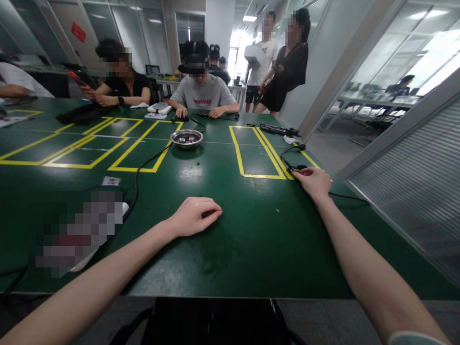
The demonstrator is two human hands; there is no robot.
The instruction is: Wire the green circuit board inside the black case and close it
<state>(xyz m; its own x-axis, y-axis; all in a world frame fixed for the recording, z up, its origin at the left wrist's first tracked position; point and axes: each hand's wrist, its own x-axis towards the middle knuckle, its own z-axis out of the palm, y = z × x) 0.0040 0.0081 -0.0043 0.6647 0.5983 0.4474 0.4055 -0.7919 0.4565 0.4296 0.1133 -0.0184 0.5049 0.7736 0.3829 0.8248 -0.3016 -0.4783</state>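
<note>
My left hand (196,216) rests over the green table (230,258), thumb and fingertips brought together in a loose pinch. Nothing shows between them. Farther right, my right hand (316,183) has its fingertips closed on a small black part with thin coloured wires (296,168). Its exact kind is partly hidden by my fingers. Just beyond it lies a black cable (286,152) ending in a dark round plug (301,147). Another stretch of black cable (348,196) runs right from beneath my right hand.
A metal bowl (187,138) holds several shiny metal pieces. Yellow tape rectangles (262,177) mark the table. A power strip (124,209), partly blurred, lies left with a cable. A black tripod-like object (278,130) lies at the far right. A person (201,93) sits opposite; others are nearby.
</note>
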